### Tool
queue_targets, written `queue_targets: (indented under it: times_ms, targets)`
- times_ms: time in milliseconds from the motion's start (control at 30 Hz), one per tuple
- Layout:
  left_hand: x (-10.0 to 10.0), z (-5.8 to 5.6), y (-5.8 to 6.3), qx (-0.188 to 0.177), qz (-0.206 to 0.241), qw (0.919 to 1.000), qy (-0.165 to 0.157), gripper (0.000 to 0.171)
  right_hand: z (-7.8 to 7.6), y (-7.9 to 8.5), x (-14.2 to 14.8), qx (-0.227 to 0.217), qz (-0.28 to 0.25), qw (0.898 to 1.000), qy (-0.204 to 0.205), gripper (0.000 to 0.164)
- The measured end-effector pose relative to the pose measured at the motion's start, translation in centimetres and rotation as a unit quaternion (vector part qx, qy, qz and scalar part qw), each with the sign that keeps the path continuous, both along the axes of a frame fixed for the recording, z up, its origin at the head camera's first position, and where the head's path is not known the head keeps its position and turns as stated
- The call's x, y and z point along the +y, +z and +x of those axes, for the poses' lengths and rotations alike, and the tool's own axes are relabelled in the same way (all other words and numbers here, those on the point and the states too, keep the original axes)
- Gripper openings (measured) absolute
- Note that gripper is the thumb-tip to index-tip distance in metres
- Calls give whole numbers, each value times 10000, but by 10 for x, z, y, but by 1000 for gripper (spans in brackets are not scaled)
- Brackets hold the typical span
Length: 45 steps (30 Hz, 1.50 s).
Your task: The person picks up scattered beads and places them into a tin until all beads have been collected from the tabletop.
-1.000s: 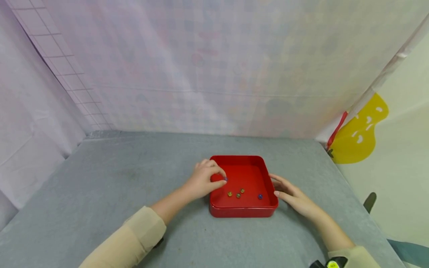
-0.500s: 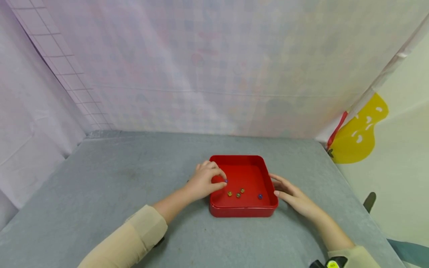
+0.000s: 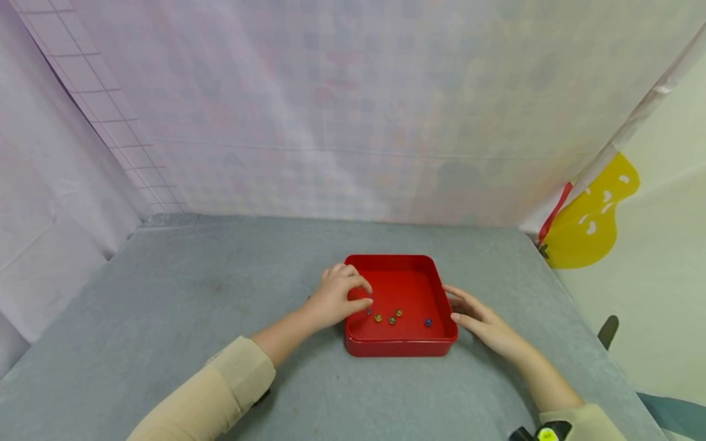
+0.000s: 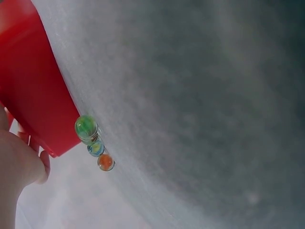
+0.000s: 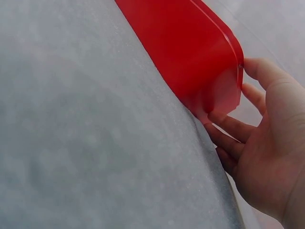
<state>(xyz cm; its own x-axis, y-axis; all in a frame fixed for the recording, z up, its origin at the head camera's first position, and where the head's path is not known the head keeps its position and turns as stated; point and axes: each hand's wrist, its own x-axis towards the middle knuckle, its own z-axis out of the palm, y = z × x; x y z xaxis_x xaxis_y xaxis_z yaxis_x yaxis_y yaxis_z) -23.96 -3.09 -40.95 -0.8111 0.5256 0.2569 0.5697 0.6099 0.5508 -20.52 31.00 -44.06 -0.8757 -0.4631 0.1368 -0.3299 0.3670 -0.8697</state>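
A square red box sits on the grey table with several marbles on its floor. My left hand is over its left rim, thumb and index finger apart with a gap between them. Just below these fingertips lies a small blue marble. Yellowish marbles lie a little to the right, and another blue marble is near the right wall. My right hand touches the box's right wall with fingers spread; the right wrist view shows its fingertips against a corner.
Beside the box, the left wrist view shows a green marble, a blue marble and an orange marble on the table; my left hand mostly hides them in the head view. A pale cloth hangs behind the table.
My left thumb and index finger have parted and let go of the blue marble, which has dropped onto the box floor. The right hand and the box have not visibly moved.
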Motion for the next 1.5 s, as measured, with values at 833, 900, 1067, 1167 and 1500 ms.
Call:
queue_targets:
  times_ms: [833,900,1067,1167,1500]
  targets:
    - [-11,2,6,78,733,9973,-46,19,-2,-4,1,75,-3,10000,40,52]
    - [-12,3,6,-1,805,9968,0,18,-2,-4,1,82,-8,10000,46,51]
    - [-17,6,9,-16,921,9957,56,17,-3,-5,2,72,-48,9999,85,52]
    - [-19,6,9,32,911,9958,61,17,-4,-5,2,81,-57,9999,102,52]
    - [-27,7,9,89,983,9951,98,17,-3,-4,2,65,-65,9999,108,52]
